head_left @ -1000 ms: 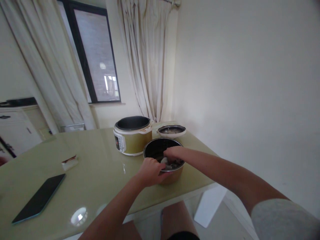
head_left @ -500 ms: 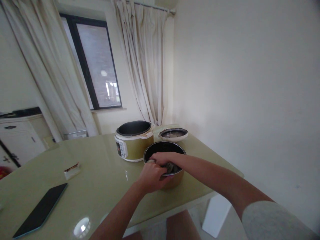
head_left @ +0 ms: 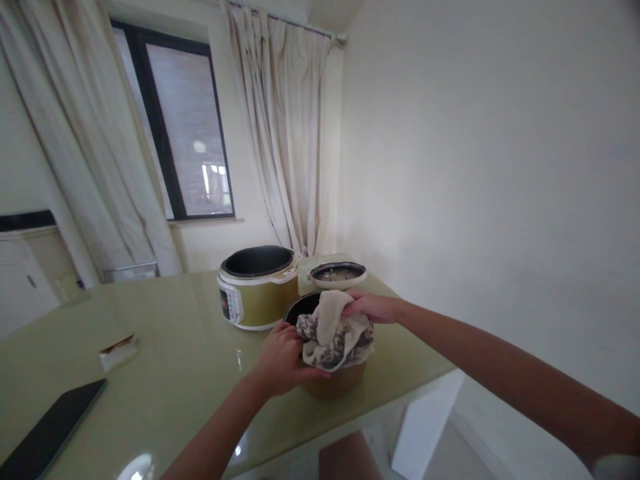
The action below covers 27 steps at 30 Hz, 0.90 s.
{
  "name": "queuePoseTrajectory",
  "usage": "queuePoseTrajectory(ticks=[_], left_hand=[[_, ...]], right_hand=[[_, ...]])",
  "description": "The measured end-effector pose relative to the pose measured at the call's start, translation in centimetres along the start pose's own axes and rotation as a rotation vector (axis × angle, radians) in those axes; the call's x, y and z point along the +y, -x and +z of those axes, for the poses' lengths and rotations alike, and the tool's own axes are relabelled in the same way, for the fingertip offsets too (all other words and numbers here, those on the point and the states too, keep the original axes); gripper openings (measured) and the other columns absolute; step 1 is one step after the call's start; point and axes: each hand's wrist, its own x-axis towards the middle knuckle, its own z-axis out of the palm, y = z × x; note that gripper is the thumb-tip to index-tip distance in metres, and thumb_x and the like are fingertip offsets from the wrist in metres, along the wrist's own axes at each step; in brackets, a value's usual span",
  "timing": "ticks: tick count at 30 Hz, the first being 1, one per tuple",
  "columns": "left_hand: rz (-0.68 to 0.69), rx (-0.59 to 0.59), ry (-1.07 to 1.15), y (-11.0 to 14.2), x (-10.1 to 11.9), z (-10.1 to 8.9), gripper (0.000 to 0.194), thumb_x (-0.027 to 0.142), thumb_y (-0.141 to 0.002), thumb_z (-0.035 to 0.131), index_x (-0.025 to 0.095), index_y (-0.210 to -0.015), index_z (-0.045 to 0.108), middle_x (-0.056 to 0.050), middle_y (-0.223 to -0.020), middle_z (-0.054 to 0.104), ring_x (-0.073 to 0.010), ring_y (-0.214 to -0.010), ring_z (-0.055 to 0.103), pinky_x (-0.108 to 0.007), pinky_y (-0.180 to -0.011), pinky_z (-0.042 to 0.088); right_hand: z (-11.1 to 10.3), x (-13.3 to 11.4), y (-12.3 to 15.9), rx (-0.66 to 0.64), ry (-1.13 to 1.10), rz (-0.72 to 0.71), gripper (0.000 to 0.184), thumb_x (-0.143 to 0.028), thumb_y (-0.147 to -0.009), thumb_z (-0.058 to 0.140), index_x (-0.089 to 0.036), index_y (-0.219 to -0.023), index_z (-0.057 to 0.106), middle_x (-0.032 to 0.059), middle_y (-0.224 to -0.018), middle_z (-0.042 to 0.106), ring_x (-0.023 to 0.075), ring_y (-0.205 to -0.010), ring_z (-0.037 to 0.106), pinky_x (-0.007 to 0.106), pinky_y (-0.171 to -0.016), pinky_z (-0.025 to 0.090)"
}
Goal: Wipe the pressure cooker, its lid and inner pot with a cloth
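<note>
A patterned white-and-grey cloth (head_left: 336, 337) is bunched over the near rim of a cooker's inner pot (head_left: 333, 388), covering much of its opening. My right hand (head_left: 371, 307) grips the cloth at its upper right. On the pot's left side, my left hand (head_left: 280, 357) holds the rim, fingers over the edge and thumb along the outside. The pot has a dark inside and a brownish outer wall, and it stands on the table near the front edge. Behind it to the left is the pressure cooker body (head_left: 270, 301), uncovered, with a control panel.
The cooker lid (head_left: 339, 283) lies inner side up behind the pot. A dark tablet (head_left: 55, 427) and a small white packet (head_left: 119, 353) are on the left of the glossy green table (head_left: 185, 373). A wall (head_left: 490, 200) rises at the right.
My right hand has come up out of the pot with the cloth, now spread over the rim. My left hand has shifted to the pot's left side. The view has turned slightly right.
</note>
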Motion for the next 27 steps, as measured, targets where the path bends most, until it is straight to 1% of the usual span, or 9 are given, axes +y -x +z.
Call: queuePoseTrajectory(ticks=[4,7,10,14,16,19,21,24,27], left_hand=[[0.01,0.003,-0.057,-1.0,1.9,1.0,0.042,0.067,-0.085,0.071,0.029,-0.1,0.081,-0.009,-0.111,0.079,-0.0332,-0.116,0.067,-0.049,-0.111,0.04],[0.002,-0.047,-0.068,-1.1,2.2,0.3,0.044,0.067,-0.085,0.07,0.028,-0.104,0.08,-0.009,-0.113,0.079,-0.0322,-0.113,0.069,-0.046,-0.105,0.044],[0.034,-0.17,-0.096,-0.9,1.5,-1.1,0.051,0.072,-0.088,0.065,0.022,-0.091,0.077,-0.009,-0.096,0.079,-0.0292,-0.096,0.072,-0.043,-0.093,0.049],[-0.028,-0.206,-0.198,-0.7,2.1,-1.3,0.054,0.07,-0.093,0.058,0.02,-0.089,0.075,-0.011,-0.093,0.078,-0.0311,-0.094,0.073,-0.044,-0.089,0.049],[-0.09,-0.22,-0.238,-1.2,3.6,-0.5,0.052,0.066,-0.098,0.052,0.02,-0.096,0.076,-0.013,-0.096,0.078,-0.0328,-0.095,0.073,-0.045,-0.086,0.051],[-0.16,-0.237,-0.268,-2.8,6.8,1.1,0.049,0.057,-0.104,0.043,0.019,-0.1,0.075,-0.016,-0.094,0.078,-0.0344,-0.091,0.075,-0.045,-0.079,0.052],[-0.2,-0.222,-0.274,-3.9,8.6,1.9,0.044,0.051,-0.105,0.043,0.019,-0.102,0.073,-0.016,-0.092,0.078,-0.0348,-0.089,0.075,-0.045,-0.078,0.053],[-0.162,-0.231,-0.229,-4.9,9.6,1.7,0.034,0.046,-0.1,0.052,0.019,-0.114,0.068,-0.015,-0.097,0.078,-0.034,-0.094,0.075,-0.044,-0.083,0.053],[-0.032,-0.312,-0.108,-4.5,8.0,-0.2,0.047,0.053,-0.094,0.061,0.022,-0.129,0.06,-0.012,-0.109,0.078,-0.0324,-0.104,0.073,-0.041,-0.088,0.053]], right_hand=[[1.5,-0.6,-0.4,0.036,-0.097,-0.115,0.045,-0.038,-0.062,0.089,-0.019,-0.101,0.077,0.0057,-0.097,0.081,0.0222,-0.086,0.075,0.033,-0.084,0.059],[0.5,-1.7,-0.4,0.184,-0.112,-0.203,0.044,-0.043,-0.065,0.089,-0.018,-0.099,0.076,0.0071,-0.093,0.081,0.0237,-0.085,0.076,0.036,-0.085,0.059],[-2.3,-2.8,1.5,0.428,-0.11,-0.331,0.045,-0.048,-0.068,0.087,-0.018,-0.099,0.075,0.0093,-0.093,0.081,0.0269,-0.086,0.076,0.04,-0.086,0.06],[-5.2,-1.7,6.4,0.907,0.112,-0.579,0.046,-0.051,-0.075,0.078,-0.017,-0.106,0.074,0.0111,-0.104,0.08,0.0304,-0.097,0.074,0.045,-0.092,0.059],[-4.6,0.8,8.5,1.078,0.37,-0.637,0.046,-0.046,-0.076,0.076,-0.017,-0.112,0.074,0.0106,-0.112,0.079,0.0318,-0.106,0.072,0.047,-0.099,0.056],[-0.4,7.4,9.1,1.022,0.554,-0.637,0.054,-0.039,-0.075,0.074,-0.02,-0.126,0.073,0.0108,-0.131,0.074,0.0349,-0.124,0.066,0.05,-0.111,0.05],[3.8,12.8,7.6,1.044,0.464,-0.615,0.059,-0.042,-0.074,0.079,-0.023,-0.129,0.072,0.0122,-0.138,0.07,0.0368,-0.13,0.062,0.052,-0.113,0.048],[9.7,20.3,4.4,1.269,0.189,-0.503,0.059,-0.049,-0.083,0.075,-0.021,-0.135,0.066,0.015,-0.133,0.071,0.0365,-0.127,0.065,0.056,-0.11,0.051],[12.6,23.7,2.4,1.325,0.035,-0.528,0.061,-0.053,-0.084,0.076,-0.021,-0.135,0.065,0.0156,-0.14,0.067,0.0361,-0.132,0.061,0.054,-0.112,0.049]])
